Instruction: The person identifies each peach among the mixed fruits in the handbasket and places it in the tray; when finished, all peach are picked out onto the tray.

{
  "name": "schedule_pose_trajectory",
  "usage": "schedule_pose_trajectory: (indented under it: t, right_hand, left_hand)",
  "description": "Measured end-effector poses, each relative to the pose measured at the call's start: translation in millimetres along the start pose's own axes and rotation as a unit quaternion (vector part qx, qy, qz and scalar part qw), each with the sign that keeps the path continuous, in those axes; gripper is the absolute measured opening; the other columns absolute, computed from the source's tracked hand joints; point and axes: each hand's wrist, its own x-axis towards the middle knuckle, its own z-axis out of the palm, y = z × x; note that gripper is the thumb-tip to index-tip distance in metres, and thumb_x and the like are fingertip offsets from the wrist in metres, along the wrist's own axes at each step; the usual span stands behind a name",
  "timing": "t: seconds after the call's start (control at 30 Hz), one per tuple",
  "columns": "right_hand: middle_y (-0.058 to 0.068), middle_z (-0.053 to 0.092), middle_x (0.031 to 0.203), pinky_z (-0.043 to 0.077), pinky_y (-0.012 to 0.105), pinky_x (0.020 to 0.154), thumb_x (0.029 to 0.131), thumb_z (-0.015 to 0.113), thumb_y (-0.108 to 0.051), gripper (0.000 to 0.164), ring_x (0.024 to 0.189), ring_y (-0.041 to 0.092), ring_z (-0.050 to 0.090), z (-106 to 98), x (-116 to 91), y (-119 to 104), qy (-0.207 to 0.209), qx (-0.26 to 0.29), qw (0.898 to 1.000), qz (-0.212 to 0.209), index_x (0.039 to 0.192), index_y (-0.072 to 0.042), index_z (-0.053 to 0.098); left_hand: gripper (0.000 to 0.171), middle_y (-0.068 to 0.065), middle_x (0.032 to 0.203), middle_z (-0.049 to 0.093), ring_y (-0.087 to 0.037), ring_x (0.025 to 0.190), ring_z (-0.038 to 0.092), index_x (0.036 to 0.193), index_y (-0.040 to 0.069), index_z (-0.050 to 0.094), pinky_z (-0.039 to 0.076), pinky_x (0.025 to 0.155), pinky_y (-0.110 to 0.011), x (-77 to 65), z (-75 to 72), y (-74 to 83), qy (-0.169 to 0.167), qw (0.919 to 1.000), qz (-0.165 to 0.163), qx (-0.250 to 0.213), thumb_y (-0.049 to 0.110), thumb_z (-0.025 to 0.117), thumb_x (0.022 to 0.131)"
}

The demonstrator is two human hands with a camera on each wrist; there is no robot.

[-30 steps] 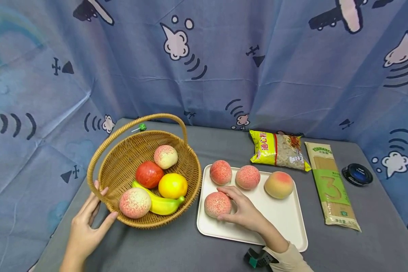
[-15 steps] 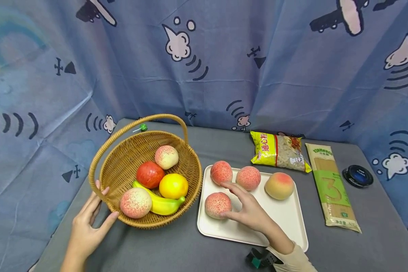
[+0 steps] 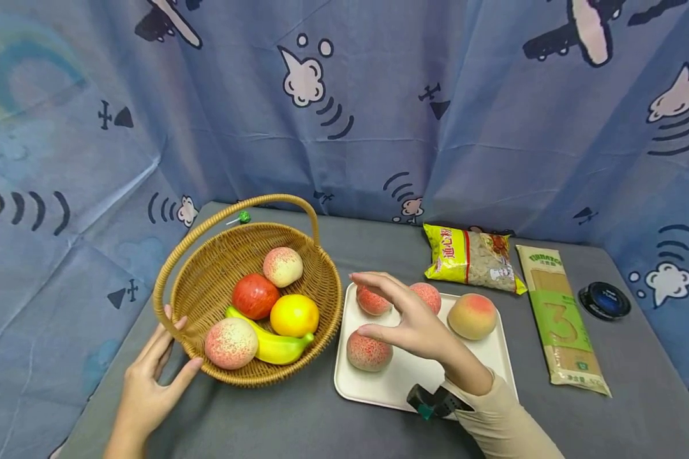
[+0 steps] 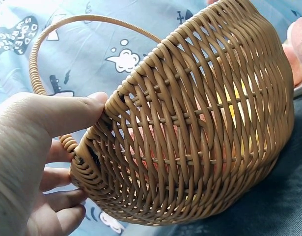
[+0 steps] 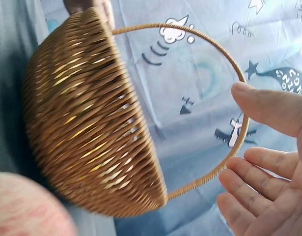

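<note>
Left grip pinches basket rim at eight o'clock; right grip spread above tray, near peach at tray's nine o'clock.

Left of frame: woven tan basket; inside, cream peaches flecked pink, red apple, yellow lemon, yellow-green banana. Centre-right: white tray, pinkish-red speckled balls, yellow-orange peach blushed red. Far right: green-labelled pasta pack. Top: blue curtain, cloud-and-plane print. Bottom: grey table, beige sleeve.
</note>
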Motion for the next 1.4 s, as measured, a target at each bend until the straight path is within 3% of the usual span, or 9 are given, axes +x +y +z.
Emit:
schedule_pose_trajectory:
  t: [0.27, 0.4, 0.57, 0.83, 1.07, 1.23, 1.4]
  right_hand:
    - [0.008, 0.050, 0.141, 0.037, 0.031, 0.113, 0.081, 0.076, -0.011, 0.065, 0.132, 0.019, 0.045, 4, 58, -7, -0.090, 0.071, 0.993, -0.035, 0.138, -0.005, 0.046]
    - [0.004, 0.050, 0.141, 0.037, 0.030, 0.112, 0.081, 0.076, -0.013, 0.065, 0.130, 0.014, 0.046, 13, 86, -16, -0.136, 0.069, 0.987, -0.049, 0.138, -0.009, 0.046]
    - [0.008, 0.050, 0.140, 0.036, 0.025, 0.111, 0.081, 0.075, -0.013, 0.064, 0.130, 0.012, 0.045, 34, 119, -24, -0.199, 0.076, 0.976, -0.051, 0.138, -0.005, 0.046]
    - [0.013, 0.043, 0.146, 0.036, 0.031, 0.113, 0.084, 0.072, -0.009, 0.067, 0.134, 0.017, 0.041, 66, 160, -15, -0.314, 0.124, 0.941, -0.013, 0.142, -0.001, 0.039]
    - [0.011, 0.044, 0.146, 0.033, 0.024, 0.113, 0.085, 0.070, -0.016, 0.067, 0.134, 0.011, 0.040, 87, 181, -12, -0.396, 0.075, 0.915, -0.029, 0.143, -0.002, 0.039]
    - [0.010, 0.040, 0.149, 0.029, 0.024, 0.115, 0.085, 0.070, -0.014, 0.068, 0.137, 0.012, 0.037, 105, 186, -15, -0.450, 0.084, 0.889, 0.002, 0.143, -0.002, 0.038]
    - [0.005, 0.039, 0.150, 0.029, 0.026, 0.116, 0.085, 0.070, -0.020, 0.069, 0.137, 0.008, 0.035, 121, 187, -18, -0.493, 0.057, 0.868, 0.010, 0.144, -0.005, 0.037]
  left_hand:
    - [0.071, -0.018, 0.154, 0.026, -0.005, 0.140, 0.028, 0.136, -0.002, 0.049, 0.033, 0.101, -0.005, -1.7, -0.9, -3.4, -0.004, 1.0000, 0.001, 0.004, -0.016, 0.073, 0.070]
    - [0.072, -0.019, 0.154, 0.026, -0.004, 0.140, 0.028, 0.137, 0.000, 0.048, 0.033, 0.101, -0.005, -3.1, -0.7, -5.2, -0.007, 1.0000, -0.003, 0.006, -0.015, 0.073, 0.071]
    - [0.073, -0.017, 0.154, 0.026, -0.003, 0.140, 0.028, 0.138, 0.002, 0.048, 0.033, 0.101, -0.005, -2.9, -0.5, -6.9, -0.010, 0.9999, -0.003, 0.007, -0.014, 0.073, 0.072]
    - [0.072, -0.018, 0.153, 0.030, 0.002, 0.137, 0.030, 0.138, 0.004, 0.049, 0.034, 0.098, -0.003, -2.1, 0.5, -5.5, -0.008, 0.9997, -0.012, 0.022, -0.009, 0.075, 0.072]
    - [0.068, -0.016, 0.151, 0.033, 0.011, 0.130, 0.032, 0.136, 0.008, 0.053, 0.036, 0.092, -0.002, -1.5, 0.4, -0.3, 0.000, 0.9985, -0.039, 0.039, 0.000, 0.078, 0.073]
    - [0.070, -0.018, 0.151, 0.032, 0.007, 0.132, 0.032, 0.137, 0.005, 0.050, 0.034, 0.096, -0.003, 0.4, -0.3, -3.1, -0.006, 0.9994, -0.020, 0.028, -0.006, 0.076, 0.073]
    - [0.072, -0.022, 0.150, 0.031, 0.005, 0.134, 0.032, 0.138, 0.003, 0.049, 0.034, 0.098, -0.004, 0.9, -1.0, -5.3, -0.005, 0.9997, -0.002, 0.025, -0.010, 0.075, 0.072]
